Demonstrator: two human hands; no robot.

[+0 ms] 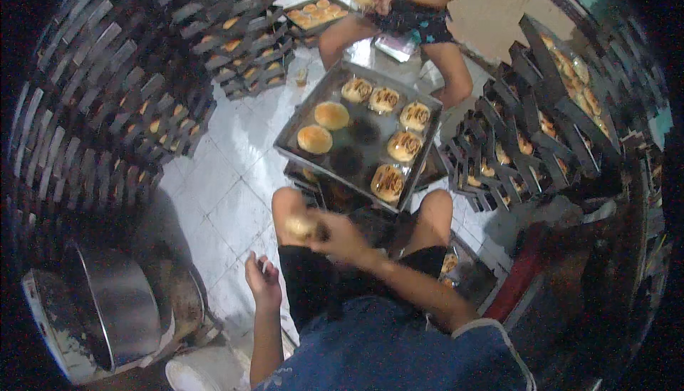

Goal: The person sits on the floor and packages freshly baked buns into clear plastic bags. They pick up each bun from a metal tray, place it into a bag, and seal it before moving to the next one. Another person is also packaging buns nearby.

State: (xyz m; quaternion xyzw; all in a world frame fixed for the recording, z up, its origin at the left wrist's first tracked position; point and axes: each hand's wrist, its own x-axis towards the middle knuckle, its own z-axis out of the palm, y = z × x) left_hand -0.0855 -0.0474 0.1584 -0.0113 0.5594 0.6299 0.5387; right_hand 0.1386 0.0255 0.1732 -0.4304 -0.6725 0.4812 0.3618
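Observation:
My right hand (342, 238) grips a blurred round bun (299, 228) above my left knee. Lower and to the left, my left hand (263, 278) is raised with its fingers partly curled. A small whitish spot shows among those fingers, too unclear to name. Before my knees a dark metal baking tray (320, 162) rests on other trays. Two plain golden buns, a rear one (331, 115) and a front one (314, 139), sit in its left part. Several buns with brown streaked topping (404, 145), apparently in clear wrapping, line its far and right sides.
Tall stacks of trays with buns rise at the left (155, 97) and right (513, 139). Opposite sits a person (417, 0) holding something pale, beside a tray of buns (318, 14). A large metal pot (120, 300) stands lower left. White floor tiles (224, 177) show between.

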